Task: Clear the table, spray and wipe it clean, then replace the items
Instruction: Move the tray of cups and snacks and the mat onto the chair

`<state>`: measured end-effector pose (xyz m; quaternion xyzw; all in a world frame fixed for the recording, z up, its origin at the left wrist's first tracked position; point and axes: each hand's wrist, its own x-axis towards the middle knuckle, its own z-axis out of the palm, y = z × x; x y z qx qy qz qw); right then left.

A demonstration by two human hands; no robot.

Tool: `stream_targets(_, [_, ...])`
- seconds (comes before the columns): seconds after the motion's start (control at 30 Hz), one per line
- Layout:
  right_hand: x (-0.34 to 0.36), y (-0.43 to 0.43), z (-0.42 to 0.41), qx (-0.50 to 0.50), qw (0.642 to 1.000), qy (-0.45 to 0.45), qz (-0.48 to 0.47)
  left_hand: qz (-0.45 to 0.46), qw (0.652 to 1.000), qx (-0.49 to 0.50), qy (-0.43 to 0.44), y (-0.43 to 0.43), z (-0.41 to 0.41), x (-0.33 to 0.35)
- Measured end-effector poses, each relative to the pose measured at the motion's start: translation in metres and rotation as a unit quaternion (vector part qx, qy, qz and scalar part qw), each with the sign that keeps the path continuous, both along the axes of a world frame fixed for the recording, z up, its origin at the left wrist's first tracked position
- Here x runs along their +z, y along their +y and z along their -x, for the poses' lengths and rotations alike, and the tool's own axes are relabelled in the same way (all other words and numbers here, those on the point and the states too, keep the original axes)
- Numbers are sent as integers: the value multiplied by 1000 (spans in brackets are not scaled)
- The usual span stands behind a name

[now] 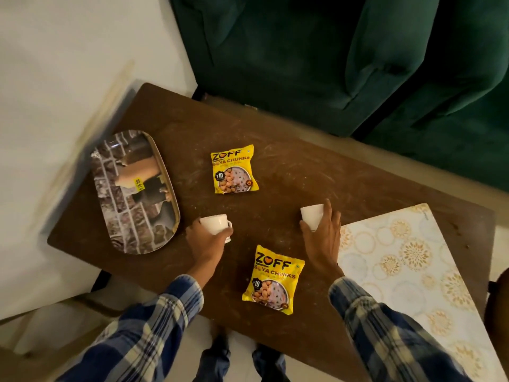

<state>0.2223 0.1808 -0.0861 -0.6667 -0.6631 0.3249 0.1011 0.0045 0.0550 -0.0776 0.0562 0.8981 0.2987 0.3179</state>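
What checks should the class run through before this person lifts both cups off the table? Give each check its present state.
1. Left hand wrapped around the left cup: ok.
2. Right hand wrapped around the right cup: ok.
3. Cups empty, so nothing spills: cannot tell, their insides are hidden.
4. Tray bare and ready to receive cups: ok.
5. Rest of the table cleared: not ok, the far packet, the near packet and the patterned mat remain.
6. Spray bottle and cloth at hand: cannot tell, none in view.
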Motion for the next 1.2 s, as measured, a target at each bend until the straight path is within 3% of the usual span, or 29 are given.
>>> stream_targets(0.23, [35,-22,64,46,975,218,0,-220,973,63,-35,-15,15,44])
stream_targets(0.4, [50,-33,159,118,951,285,-9,-291,951,101,-1,-34,74,70])
stream_targets(0.57, [50,-40,268,171,925,340,12,-292,945,135,58,-48,168,60])
stream_targets(0.7, [35,-44,339,197,919,339,36,-256,940,158,159,-51,228,38])
stream_targets(0.8, [20,-46,378,216,921,323,40,-233,942,156,183,-47,257,19])
stream_targets(1.2, [-28,-43,431,238,931,277,10,-204,950,59,229,-25,298,-34])
